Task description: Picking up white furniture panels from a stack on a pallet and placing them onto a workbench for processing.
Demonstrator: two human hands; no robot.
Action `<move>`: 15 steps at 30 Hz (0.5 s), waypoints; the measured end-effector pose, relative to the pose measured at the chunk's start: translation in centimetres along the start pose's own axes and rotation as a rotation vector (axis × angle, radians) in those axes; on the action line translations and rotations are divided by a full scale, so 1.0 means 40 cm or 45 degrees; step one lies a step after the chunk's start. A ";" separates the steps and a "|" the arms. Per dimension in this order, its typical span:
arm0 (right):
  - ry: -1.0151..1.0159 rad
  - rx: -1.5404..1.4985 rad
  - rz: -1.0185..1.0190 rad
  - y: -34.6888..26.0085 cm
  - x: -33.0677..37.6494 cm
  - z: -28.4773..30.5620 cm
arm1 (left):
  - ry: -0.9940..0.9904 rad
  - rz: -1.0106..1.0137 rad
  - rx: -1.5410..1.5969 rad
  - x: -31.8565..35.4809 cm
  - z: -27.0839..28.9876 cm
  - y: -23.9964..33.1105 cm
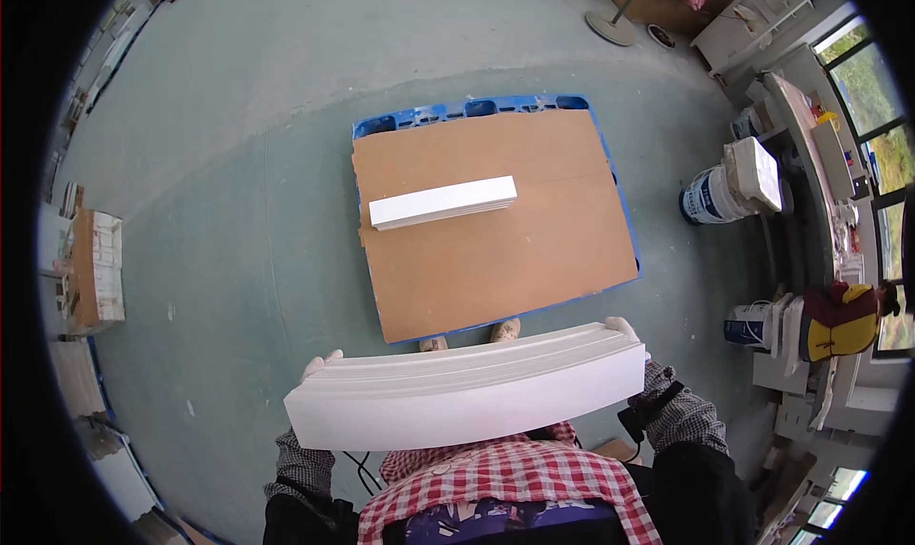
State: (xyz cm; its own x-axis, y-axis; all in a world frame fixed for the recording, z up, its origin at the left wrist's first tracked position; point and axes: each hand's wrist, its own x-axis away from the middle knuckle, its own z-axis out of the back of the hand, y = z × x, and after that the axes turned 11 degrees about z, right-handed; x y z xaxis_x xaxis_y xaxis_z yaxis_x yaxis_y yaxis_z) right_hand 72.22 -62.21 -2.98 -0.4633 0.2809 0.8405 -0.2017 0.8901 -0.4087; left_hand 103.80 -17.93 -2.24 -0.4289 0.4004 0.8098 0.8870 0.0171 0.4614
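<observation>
Across the front of my body I carry a stack of long white boards (467,392), held level by its two ends. My left hand (321,363), in a pale glove, is closed around the left end, with only the fingertips showing over the far edge. At the right end my right hand (622,329) grips the same stack, also gloved; the boards hide most of it. Ahead of me, a smaller stack of white boards (443,201) lies slightly slanted on a brown cardboard sheet (515,268). That sheet covers a blue plastic pallet (448,113) on the floor.
My shoes (506,330) are at the pallet's near edge. On the right stand white buckets (710,197) beside a cluttered workbench (810,154) under windows. A person (843,321) is by that bench. A brown and white stack (100,264) stands at the left.
</observation>
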 end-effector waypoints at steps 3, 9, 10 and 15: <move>-0.074 -0.215 0.102 0.030 0.121 0.203 | 0.124 -0.058 -0.620 0.034 -0.226 -0.010; 0.390 -0.256 0.312 0.107 0.297 0.506 | -0.010 -0.063 -0.779 0.064 -0.457 -0.163; 0.412 -0.280 0.397 0.140 0.319 0.548 | -0.135 -0.284 -1.195 0.024 -0.439 -0.163; 0.527 -0.553 0.521 0.190 0.411 0.881 | -0.707 -0.842 -2.084 -0.021 -0.723 -0.339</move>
State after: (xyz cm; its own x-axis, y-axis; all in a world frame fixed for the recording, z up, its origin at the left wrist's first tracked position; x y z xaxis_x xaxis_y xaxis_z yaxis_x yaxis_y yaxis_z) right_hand 32.66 -63.48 -4.82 -0.0466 0.6581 0.7515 0.3190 0.7227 -0.6131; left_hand 87.20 -44.98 1.32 -0.1959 0.9228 0.3319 -0.5573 -0.3832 0.7366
